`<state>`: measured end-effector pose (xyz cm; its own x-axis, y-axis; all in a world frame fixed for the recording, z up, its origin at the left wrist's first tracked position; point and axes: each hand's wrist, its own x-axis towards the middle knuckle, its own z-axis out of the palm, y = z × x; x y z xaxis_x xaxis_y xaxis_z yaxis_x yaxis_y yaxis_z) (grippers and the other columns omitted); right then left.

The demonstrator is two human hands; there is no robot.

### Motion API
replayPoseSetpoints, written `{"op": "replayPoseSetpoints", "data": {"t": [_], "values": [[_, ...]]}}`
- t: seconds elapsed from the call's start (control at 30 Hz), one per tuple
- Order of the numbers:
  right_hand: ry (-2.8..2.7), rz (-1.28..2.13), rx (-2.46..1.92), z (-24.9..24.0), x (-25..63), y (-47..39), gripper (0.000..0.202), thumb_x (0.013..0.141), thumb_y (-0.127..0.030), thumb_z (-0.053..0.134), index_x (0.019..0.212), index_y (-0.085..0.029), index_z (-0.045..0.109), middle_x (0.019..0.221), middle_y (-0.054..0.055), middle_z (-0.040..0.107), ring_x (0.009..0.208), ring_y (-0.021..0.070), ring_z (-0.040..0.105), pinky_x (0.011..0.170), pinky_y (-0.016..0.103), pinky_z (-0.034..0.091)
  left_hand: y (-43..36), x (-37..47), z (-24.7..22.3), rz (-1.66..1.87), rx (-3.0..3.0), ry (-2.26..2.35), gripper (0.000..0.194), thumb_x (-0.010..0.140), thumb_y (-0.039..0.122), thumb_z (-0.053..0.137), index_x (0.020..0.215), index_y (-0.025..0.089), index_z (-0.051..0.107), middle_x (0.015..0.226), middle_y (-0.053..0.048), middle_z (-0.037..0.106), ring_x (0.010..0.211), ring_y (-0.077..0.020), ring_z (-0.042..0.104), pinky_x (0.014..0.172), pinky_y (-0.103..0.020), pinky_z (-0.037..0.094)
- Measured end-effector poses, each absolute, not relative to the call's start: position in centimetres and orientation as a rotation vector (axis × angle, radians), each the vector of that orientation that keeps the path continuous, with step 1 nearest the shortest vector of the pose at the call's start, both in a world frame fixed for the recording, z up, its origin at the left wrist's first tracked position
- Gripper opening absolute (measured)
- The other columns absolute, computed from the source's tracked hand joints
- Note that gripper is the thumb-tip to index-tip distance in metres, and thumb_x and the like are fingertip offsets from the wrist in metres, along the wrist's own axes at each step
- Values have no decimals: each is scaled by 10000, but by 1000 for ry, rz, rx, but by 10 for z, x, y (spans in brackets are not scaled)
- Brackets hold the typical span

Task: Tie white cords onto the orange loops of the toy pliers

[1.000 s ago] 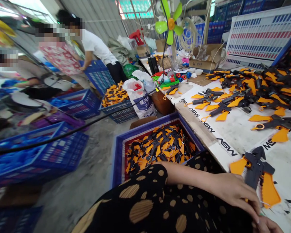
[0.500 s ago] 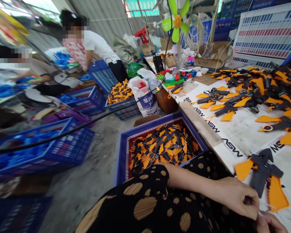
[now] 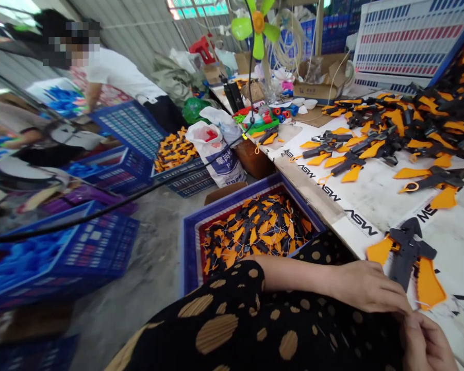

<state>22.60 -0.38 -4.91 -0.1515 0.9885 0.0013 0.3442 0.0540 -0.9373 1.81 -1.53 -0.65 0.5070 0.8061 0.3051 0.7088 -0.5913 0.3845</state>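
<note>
Just beyond the hands (image 3: 371, 286) lies one toy (image 3: 403, 260).

1 head-worn camera faces forward and down, the wearer's left hand (image 3: 371, 288) close at 4 o'clock, the fan (image 3: 258, 22) farther at 12.

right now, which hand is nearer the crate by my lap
Left: your left hand is to the right of the crate; your right hand is farther right, close against the left.
</note>
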Motion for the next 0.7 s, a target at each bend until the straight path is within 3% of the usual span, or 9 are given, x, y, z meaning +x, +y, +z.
{"op": "replayPoseSetpoints", "data": {"t": [0.3, 0.4, 0.5, 0.6, 0.7], "values": [[-1481, 1258, -1311, -45, 222, -9, 566, 767, -722, 703, 915, -181, 624, 753, 9, 617, 686, 161, 527, 643, 284, 421, -15, 24, -9, 831, 2222, 1315, 259, 1015, 316, 507, 1154, 238, 711, 1184, -31, 742, 1021, -129, 676, 880, -258, 488], [-1569, 1116, -1348, -50, 221, -6, 539, 816, -710, 647, 931, -184, 618, 788, 26, 624, 708, 179, 545, 662, 300, 424, -14, 27, -11, 903, 1803, 1364, 186, 948, 370, 622, 1062, 243, 694, 1003, -13, 765, 867, -125, 686, 748, -221, 517], [-1802, 804, -1387, -55, 220, 0, 531, 853, -699, 585, 959, -181, 643, 869, 79, 660, 790, 232, 593, 700, 331, 430, -13, 29, -14, 939, 1503, 1400, 121, 835, 284, 714, 940, 234, 682, 795, 37, 711, 671, -103, 629, 589, -203, 478], [-1933, 627, -1397, -51, 215, -1, 454, 880, -635, 550, 897, -193, 652, 817, 90, 660, 732, 228, 592, 657, 329, 423, -21, 35, -12, 1034, 1491, 1443, 96, 788, 218, 690, 881, 200, 680, 730, 46, 658, 628, -92, 579, 574, -199, 442], [-1938, 678, -1301, -41, 208, -8, 329, 889, -542, 544, 820, -227, 606, 766, 76, 651, 701, 214, 591, 651, 326, 446, -32, 42, -6, 1099, 1434, 1438, 69, 774, 196, 643, 836, 170, 657, 697, 41, 621, 587, -77, 515, 561, -187, 417]]}}
